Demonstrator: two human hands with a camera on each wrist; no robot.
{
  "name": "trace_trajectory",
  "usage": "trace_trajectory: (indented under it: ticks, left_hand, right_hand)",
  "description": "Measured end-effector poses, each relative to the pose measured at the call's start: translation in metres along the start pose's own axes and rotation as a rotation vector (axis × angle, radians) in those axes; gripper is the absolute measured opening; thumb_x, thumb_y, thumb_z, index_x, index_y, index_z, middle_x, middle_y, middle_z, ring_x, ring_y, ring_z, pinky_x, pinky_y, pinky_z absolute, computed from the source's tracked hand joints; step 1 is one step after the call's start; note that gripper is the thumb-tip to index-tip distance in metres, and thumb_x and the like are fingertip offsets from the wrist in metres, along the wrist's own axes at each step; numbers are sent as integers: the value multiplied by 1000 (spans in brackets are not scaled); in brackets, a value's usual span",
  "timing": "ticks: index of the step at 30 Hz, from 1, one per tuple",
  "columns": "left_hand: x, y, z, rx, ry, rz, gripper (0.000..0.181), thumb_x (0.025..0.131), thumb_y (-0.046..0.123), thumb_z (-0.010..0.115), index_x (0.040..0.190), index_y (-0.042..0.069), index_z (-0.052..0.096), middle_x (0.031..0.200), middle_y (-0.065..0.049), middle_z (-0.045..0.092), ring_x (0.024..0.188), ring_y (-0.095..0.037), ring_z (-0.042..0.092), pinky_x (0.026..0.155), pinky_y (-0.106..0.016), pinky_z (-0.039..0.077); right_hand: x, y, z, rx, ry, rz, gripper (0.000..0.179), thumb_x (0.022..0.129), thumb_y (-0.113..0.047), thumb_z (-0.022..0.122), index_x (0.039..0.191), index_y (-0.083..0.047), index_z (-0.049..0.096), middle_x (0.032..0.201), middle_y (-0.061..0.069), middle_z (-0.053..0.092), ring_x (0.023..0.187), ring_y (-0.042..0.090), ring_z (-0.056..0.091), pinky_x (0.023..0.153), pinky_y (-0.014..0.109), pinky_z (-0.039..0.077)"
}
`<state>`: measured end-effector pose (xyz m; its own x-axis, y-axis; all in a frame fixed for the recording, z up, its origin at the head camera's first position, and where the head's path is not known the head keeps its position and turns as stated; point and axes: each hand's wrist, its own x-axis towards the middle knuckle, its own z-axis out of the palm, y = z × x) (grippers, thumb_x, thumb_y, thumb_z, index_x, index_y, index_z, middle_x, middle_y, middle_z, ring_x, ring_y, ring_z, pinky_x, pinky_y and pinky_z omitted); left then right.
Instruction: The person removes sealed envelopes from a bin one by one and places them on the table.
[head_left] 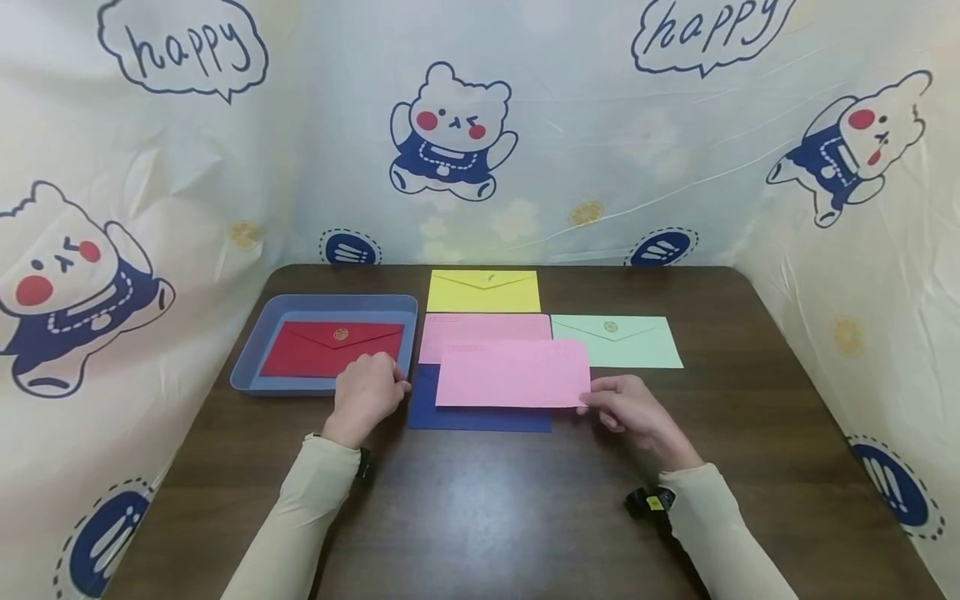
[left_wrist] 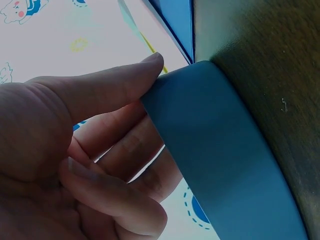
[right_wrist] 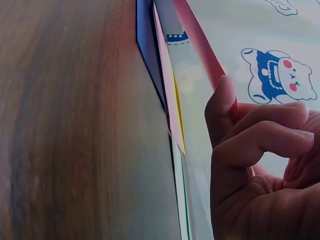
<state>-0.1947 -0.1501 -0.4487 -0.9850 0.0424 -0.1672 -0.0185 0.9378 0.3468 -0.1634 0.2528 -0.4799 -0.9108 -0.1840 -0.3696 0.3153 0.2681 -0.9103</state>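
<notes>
My right hand (head_left: 630,408) pinches the lower right corner of a pink envelope (head_left: 513,375), raised above the other envelopes. In the right wrist view, that pink envelope (right_wrist: 202,45) stands apart from the ones on the table, its corner between thumb and fingers (right_wrist: 225,115). Beneath it, a dark blue envelope (head_left: 480,419) and a second pink envelope (head_left: 480,325) are partly covered. My left hand (head_left: 367,396) holds the near right corner of a blue tray (head_left: 273,385), thumb on the rim (left_wrist: 195,75). A red envelope (head_left: 322,350) with a gold seal lies in the tray.
Behind the pink envelopes lies a yellow envelope (head_left: 483,292), flap side up. To the right, a light green envelope (head_left: 618,342) has a gold seal. All rest on a dark wooden table (head_left: 487,517), with a patterned cloth (head_left: 570,150) hanging around its back and sides.
</notes>
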Motion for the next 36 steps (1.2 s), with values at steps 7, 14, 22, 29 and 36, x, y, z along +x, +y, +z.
trace_trajectory:
  ticks: [7, 14, 22, 29, 36]
  left_hand:
    - [1, 0, -1, -10, -6, 2, 25, 83, 18, 89, 101, 2, 81, 73, -7, 66, 67, -24, 62, 58, -39, 56]
    - [1, 0, -1, -15, -8, 0, 26, 84, 18, 88, 103, 3, 81, 74, -7, 67, 67, -25, 63, 58, -40, 55]
    - [0, -2, -1, -12, -1, 10, 24, 84, 18, 88, 102, 3, 81, 73, -6, 67, 66, -24, 62, 56, -39, 55]
    - [0, -2, 0, -13, -11, -1, 25, 85, 18, 88, 104, 3, 81, 74, -6, 67, 67, -25, 62, 57, -40, 55]
    - [-1, -2, 0, -11, -2, -4, 25, 84, 18, 88, 103, 3, 81, 74, -7, 67, 67, -25, 62, 57, -40, 55]
  right_hand:
    - [-9, 2, -8, -25, -2, 0, 26, 101, -18, 72, 111, 6, 73, 80, 14, 71, 47, 13, 43, 46, 27, 34]
    - [-18, 7, -18, -49, 1, 24, 25, 101, -19, 72, 107, 6, 73, 74, 15, 66, 47, 12, 43, 47, 26, 35]
    - [-26, 14, -28, -73, -19, 32, 27, 101, -22, 72, 103, 5, 73, 63, 7, 57, 48, 13, 43, 47, 26, 35]
    - [-33, 17, -34, -90, -19, 35, 28, 102, -23, 71, 108, 4, 74, 74, 17, 66, 48, 14, 45, 47, 25, 36]
    - [-39, 20, -39, -80, -22, 53, 28, 101, -23, 72, 106, 4, 74, 72, 15, 65, 48, 13, 44, 47, 25, 36]
